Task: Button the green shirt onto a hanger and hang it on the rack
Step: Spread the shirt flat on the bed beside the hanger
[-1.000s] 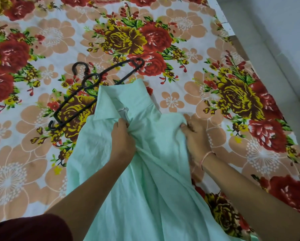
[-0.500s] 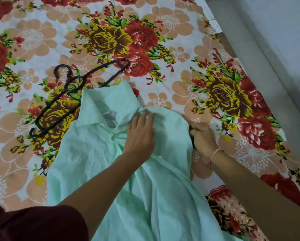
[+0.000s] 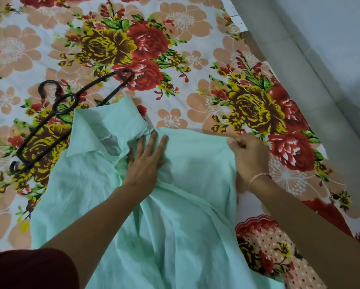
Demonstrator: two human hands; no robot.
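The pale green shirt lies spread on the flowered bedsheet, collar pointing away from me at upper left. My left hand rests flat on the cloth just right of the collar, fingers stretched out and apart. My right hand pinches the shirt's right shoulder edge between thumb and fingers and holds it pulled outward. A black hanger lies on the sheet beyond the collar, hook to the left, partly covered by the collar.
The bed's right edge runs diagonally, with grey tiled floor beyond it. A dark red sleeve fills the lower left corner. A thin band circles my right wrist.
My left hand has opened and slid from the collar's front to lie flat further right. My right hand has drawn the shoulder edge out to the right, spreading the shirt wider.
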